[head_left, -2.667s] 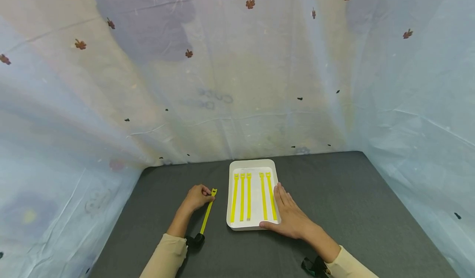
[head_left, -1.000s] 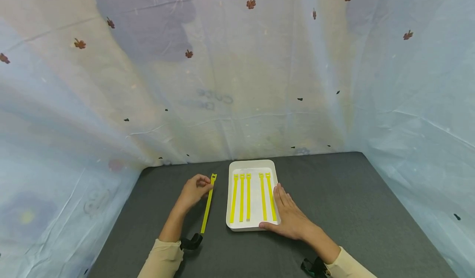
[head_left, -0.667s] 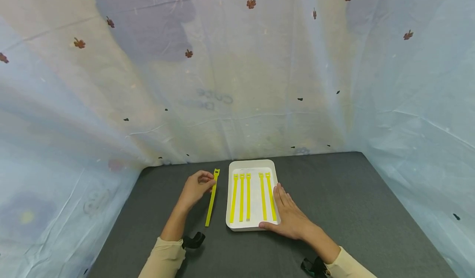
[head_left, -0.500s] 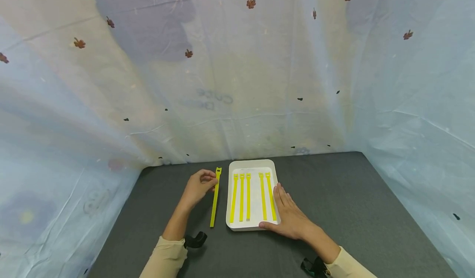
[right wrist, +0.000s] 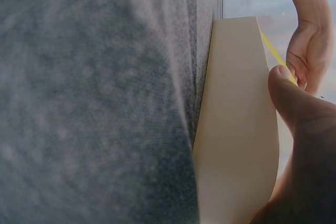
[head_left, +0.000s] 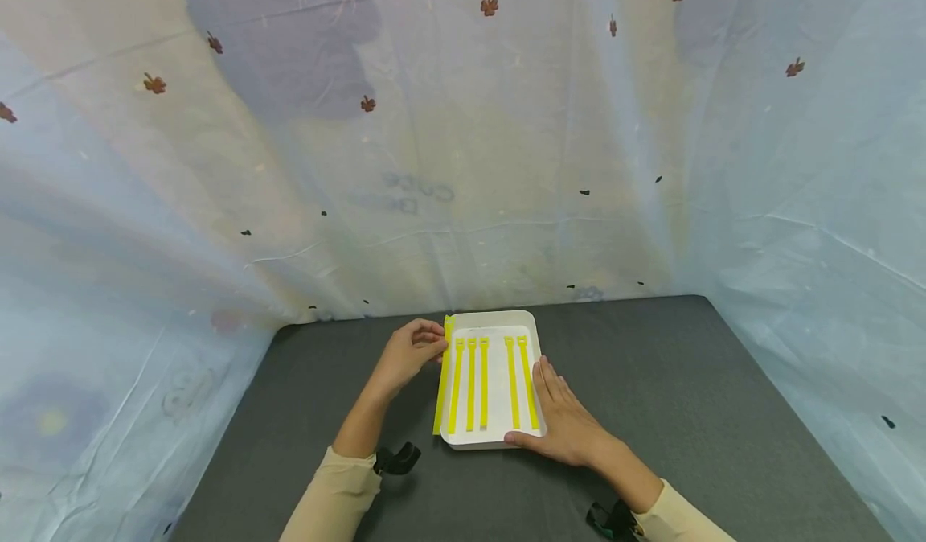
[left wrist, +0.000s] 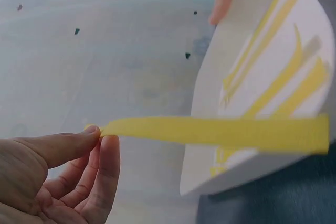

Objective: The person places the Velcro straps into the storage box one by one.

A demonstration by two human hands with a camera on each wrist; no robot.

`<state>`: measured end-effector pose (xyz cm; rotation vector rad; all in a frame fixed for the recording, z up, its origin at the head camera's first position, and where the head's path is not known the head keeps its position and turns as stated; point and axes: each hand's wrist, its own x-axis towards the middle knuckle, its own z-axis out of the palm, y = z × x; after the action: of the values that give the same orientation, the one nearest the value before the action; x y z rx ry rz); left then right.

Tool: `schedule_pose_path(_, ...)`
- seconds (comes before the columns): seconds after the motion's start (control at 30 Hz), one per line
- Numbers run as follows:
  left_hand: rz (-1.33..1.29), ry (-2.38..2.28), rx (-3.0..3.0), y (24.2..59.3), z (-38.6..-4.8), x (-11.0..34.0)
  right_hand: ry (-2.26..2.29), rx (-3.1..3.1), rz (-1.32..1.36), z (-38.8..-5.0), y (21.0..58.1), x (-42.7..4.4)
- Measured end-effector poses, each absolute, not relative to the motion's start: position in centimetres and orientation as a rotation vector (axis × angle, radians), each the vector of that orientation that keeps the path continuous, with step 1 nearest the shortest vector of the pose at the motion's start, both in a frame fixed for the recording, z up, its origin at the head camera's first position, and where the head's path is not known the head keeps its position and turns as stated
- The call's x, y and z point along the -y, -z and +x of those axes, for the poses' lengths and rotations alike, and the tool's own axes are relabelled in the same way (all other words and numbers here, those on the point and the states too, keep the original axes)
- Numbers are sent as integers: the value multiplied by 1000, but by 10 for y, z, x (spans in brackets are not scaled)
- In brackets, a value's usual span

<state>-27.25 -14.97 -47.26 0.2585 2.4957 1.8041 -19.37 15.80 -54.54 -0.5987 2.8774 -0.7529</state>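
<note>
My left hand (head_left: 411, 357) pinches a yellow strap-type cable tie (head_left: 440, 397) just below its slotted head, between thumb and fingers. The tie hangs at the left rim of a white tray (head_left: 497, 319); in the left wrist view its flat tail (left wrist: 252, 132) stretches across in front of the tray. Inside the tray lie more yellow cable ties (head_left: 472, 389), three to the left and two to the right, with a gap between. My right hand (head_left: 567, 425) rests against the tray's near right corner, fingers straight along the side and thumb on the front rim.
The tray stands on a table with a dark grey cloth (head_left: 651, 381), near its back edge. Pale patterned sheeting (head_left: 463, 164) hangs behind and on both sides. A black wrist strap (head_left: 397, 458) sits on the left wrist.
My left hand has carried the cable tie up and rightward from the cloth left of the tray to its left rim. The right hand and tray have stayed put.
</note>
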Motion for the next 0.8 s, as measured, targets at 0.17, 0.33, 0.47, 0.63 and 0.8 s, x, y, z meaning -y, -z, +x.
schedule_pose_path(0.17,283,-1826,-2449,467,-277,137,749,-2874,-591,-194,545,-157)
schedule_pose_path(0.33,284,-1830,-2441,460,-280,124,744,-2873,-591,-195,545,-157)
schedule_pose_path(0.47,313,-1824,-2425,458,-281,114,742,-2879,-584,-195,544,-157)
schedule_pose_path(0.63,346,-1836,-2355,463,-284,101,748,-2876,-582,-194,544,-158)
schedule_pose_path(0.8,353,-1843,-2293,468,-285,90,756,-2867,-587,-193,543,-158)
